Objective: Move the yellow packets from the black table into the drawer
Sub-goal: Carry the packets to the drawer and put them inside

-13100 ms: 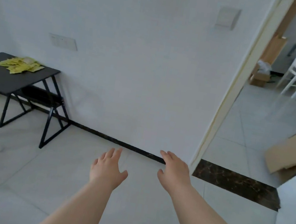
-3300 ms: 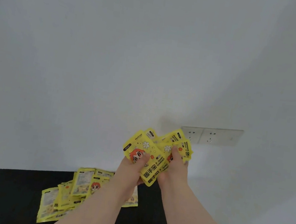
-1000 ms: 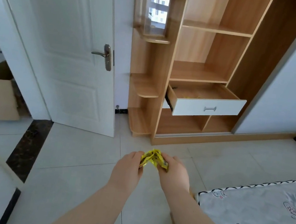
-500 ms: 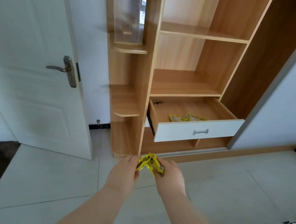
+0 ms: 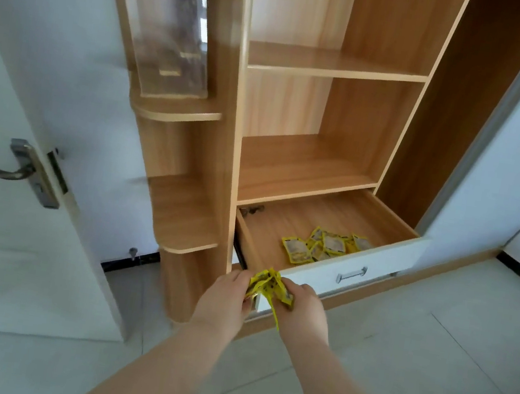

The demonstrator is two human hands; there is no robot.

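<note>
The wooden wardrobe point(image 5: 290, 167) fills the frame's middle; its drawer point(image 5: 277, 229) stands open at centre right, some yellow packets point(image 5: 322, 245) already lying inside. Below its near corner, the left hand point(image 5: 226, 299) and right hand point(image 5: 305, 311) together pinch a crumpled bunch of packets point(image 5: 267, 285). The bunch should clear the drawer's front, well inside, before both let go.

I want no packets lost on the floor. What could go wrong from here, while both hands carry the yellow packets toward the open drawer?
1. The crumpled bunch of yellow packets is pinched between the left hand and right hand; one packet dangles below and may slip onto the pale tiled floor.
2. The bunch appears short of the white-fronted wooden drawer, not over it; releasing now would likely miss.
</note>
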